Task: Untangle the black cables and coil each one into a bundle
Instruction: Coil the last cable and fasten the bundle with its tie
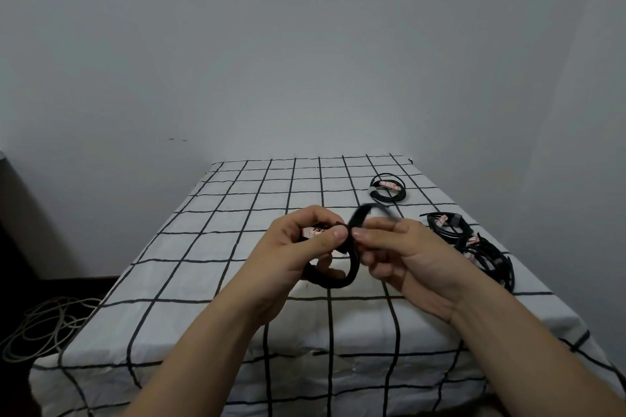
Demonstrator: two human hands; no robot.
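Both hands are raised above the near half of the table (237, 247), which is covered by a white cloth with a black grid.

The left hand (298, 250) grips the black cable coil (333, 279) at its top, thumb pressed against curled fingers. A white and red label (313, 232) shows between them. The coil hangs below the hands, off the cloth.

The right hand (406, 257) pinches a black strand (360, 217) just beside the left thumb. The strand arcs up over the fingers. It is blurred, and I cannot tell whether it is cable or a tie.

On the right side of the table lie three more black cable lots: a far bundle (389, 188), a middle bundle (447, 225), and a looser near pile (489, 259) at the table edge.

A pale cable (44, 325) lies looped on the floor to the left.
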